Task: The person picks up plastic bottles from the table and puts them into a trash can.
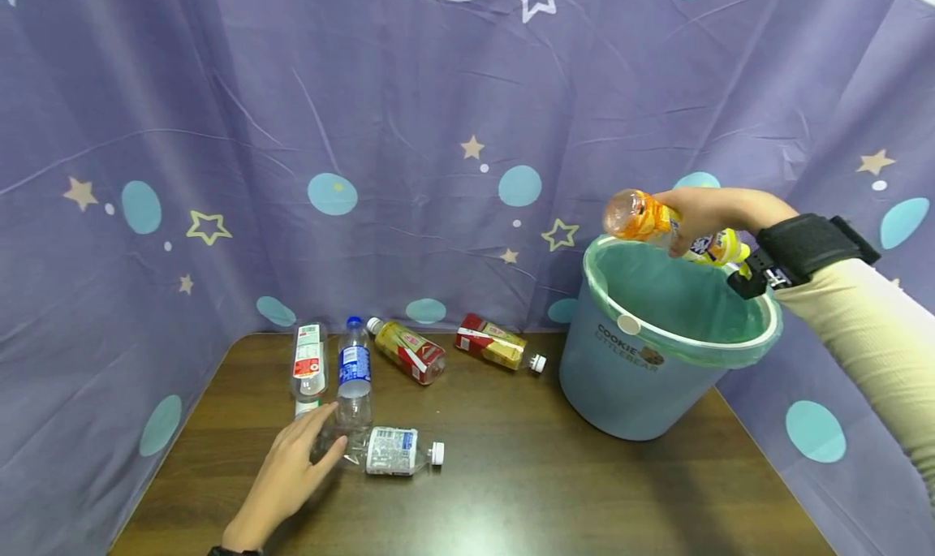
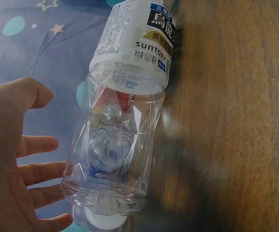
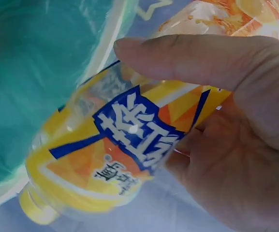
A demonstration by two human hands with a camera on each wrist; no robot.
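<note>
- Bottle of clear plastic, its yellow-and-orange label bearing bold white Chinese characters on blue; right hand grips it above the bin's mouth.
- Bin, round and blue, printed "COOKIE LITTLEBEAR", with a thin green liner.
- Left hand, fingers spread, just beside the Suntory bottle: clear, creased plastic, white label reading "烏龍" and "SUNTORY", lying on the wood-grain desk.
- Beyond it: blue-labelled bottle, white-and-red-labelled bottle, two red-and-yellow-labelled bottles.

1. A creased purple-blue curtain hangs behind and at both sides
2. Stars, pale blue ovals and white dots pattern it
3. Below lies a brown, wood-grained surface
</note>
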